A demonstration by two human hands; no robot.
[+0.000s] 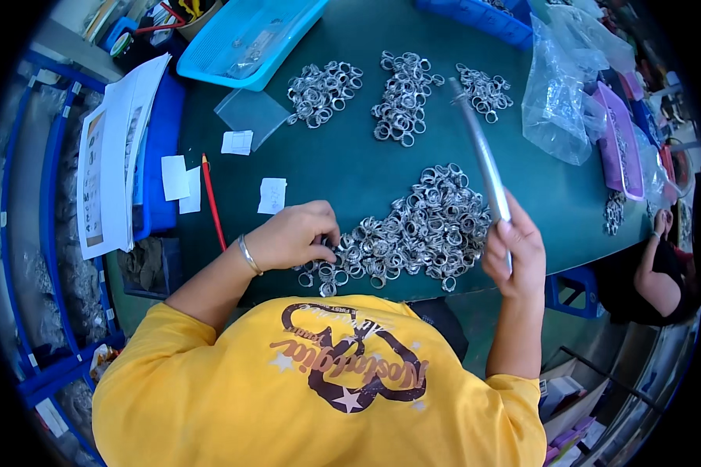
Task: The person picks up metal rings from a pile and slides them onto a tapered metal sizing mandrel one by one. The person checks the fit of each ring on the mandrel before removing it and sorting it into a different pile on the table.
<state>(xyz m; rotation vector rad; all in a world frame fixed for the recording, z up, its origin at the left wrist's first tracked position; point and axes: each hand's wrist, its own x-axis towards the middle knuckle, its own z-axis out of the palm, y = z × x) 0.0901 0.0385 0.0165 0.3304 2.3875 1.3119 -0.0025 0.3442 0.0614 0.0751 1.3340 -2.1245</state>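
Observation:
My right hand [516, 251] is closed round the lower end of a ring mandrel [484, 159], a long tapered metal rod. The mandrel tilts up and to the left, its thin tip near a small heap of rings [486, 92]. At the left edge of a large pile of silver-coloured rings [436, 226], my left hand [300, 236] has thumb and fingers curled together on a ring [326, 243], mostly hidden by them. A few loose rings [329, 282] lie just below that hand, near the table's front edge.
Two more ring heaps [325, 92] [403, 97] lie farther back on the green table [327, 167]. On the left are a red pencil [213, 202], paper slips [272, 195] and a light-blue tray [210, 58]. Plastic bags [557, 101] and a purple bin [621, 148] stand right, near another person [656, 272].

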